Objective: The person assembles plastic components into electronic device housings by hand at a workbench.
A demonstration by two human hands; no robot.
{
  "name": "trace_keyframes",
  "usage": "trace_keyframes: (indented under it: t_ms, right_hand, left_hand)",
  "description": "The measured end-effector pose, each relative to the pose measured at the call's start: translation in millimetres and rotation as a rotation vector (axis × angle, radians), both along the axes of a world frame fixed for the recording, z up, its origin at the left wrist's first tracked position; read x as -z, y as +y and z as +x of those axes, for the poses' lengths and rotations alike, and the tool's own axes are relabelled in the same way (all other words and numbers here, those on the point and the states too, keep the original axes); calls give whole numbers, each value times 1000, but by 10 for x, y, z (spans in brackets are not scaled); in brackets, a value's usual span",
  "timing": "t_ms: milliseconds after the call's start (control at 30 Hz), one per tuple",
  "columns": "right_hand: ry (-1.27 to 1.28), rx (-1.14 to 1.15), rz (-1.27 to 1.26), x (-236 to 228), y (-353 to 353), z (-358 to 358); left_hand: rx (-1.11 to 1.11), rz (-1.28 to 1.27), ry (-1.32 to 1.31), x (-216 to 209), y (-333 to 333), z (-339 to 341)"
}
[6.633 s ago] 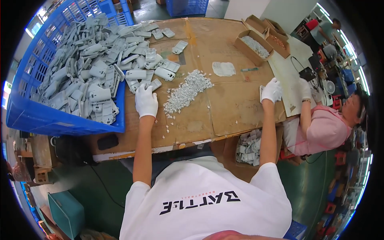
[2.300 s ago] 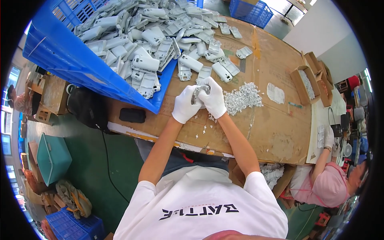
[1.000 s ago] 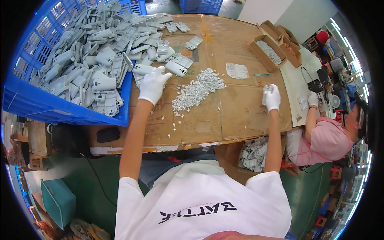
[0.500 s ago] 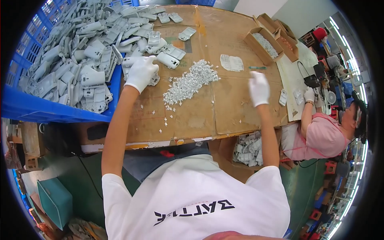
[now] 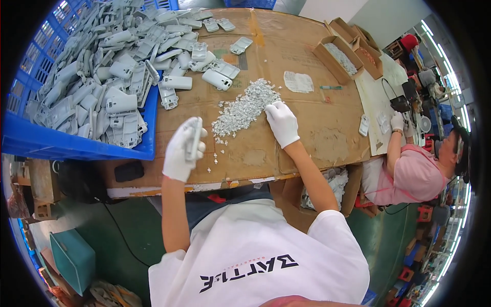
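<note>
In a white glove, my left hand (image 5: 179, 153) grips a light grey plastic housing (image 5: 193, 139) turned on edge, over the near left part of the cardboard-covered table. My right hand (image 5: 282, 123), gloved too, has its fingers curled together at the right edge of a pile of small white plastic pieces (image 5: 240, 110). Its fingertips are hidden, so any piece between them does not show. Several similar grey housings (image 5: 217, 79) lie loose beyond the left hand, next to the blue crate.
A blue crate (image 5: 76, 146) heaped with grey housings fills the left side. Open cardboard boxes (image 5: 337, 59) of small parts stand at the far right. A crumpled clear sheet (image 5: 298, 82) lies beyond the pile. At right, a co-worker in pink (image 5: 417, 171) handles things at the table.
My left hand has drawn back from the loose housings toward me with one housing in it. My right hand has moved left from the table's right side to the pile.
</note>
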State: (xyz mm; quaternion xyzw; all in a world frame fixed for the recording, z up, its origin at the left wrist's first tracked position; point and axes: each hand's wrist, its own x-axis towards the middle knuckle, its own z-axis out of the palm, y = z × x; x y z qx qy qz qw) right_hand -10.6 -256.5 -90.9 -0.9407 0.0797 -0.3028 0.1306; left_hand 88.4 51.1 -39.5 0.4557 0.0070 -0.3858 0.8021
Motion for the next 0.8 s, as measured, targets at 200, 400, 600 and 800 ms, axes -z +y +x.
trace_keyframes:
  t_ms: [200,400,600,800]
  right_hand:
    - [211,3,153,-192,-101,-57]
    - [435,124,89,-289,18,68]
    - [134,-48,590,-678,524,-234]
    - [-16,-329,676,-756,1225,-274]
  left_hand:
    - [-166,315,-247,-127,-249,-724]
    - [-206,550,-622,137,-442,-899]
    - [-178,579,-690,93,-576,-857]
    - [-242,658,-831,-174,-607,-910]
